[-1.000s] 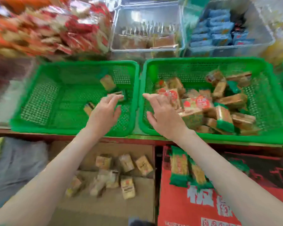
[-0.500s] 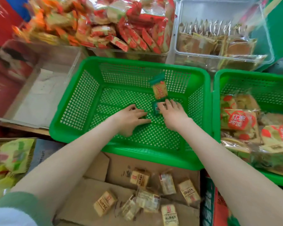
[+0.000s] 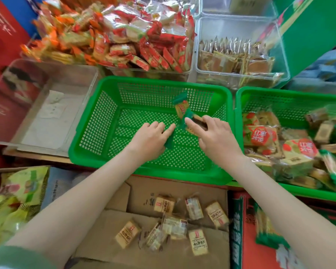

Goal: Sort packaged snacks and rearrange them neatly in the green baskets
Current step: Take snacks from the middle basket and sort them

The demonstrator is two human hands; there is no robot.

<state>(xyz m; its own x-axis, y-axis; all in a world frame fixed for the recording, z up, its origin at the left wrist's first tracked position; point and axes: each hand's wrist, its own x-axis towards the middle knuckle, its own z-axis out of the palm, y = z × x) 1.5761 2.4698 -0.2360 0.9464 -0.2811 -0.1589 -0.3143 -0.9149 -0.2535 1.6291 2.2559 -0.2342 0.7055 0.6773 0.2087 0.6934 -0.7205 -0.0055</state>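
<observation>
My right hand (image 3: pixel 213 136), resting flat on the snack packet (image 3: pixel 197 124) half a second ago, now pinches it with curled fingers inside the green basket (image 3: pixel 144 80). My left hand (image 3: pixel 150 138), earlier spread flat, now curls round a blurred, green-ended second packet (image 3: pixel 169 141).

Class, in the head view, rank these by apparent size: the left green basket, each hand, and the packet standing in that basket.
1. Left green basket
2. Left hand and right hand: about alike, so not ranked
3. Standing packet
</observation>
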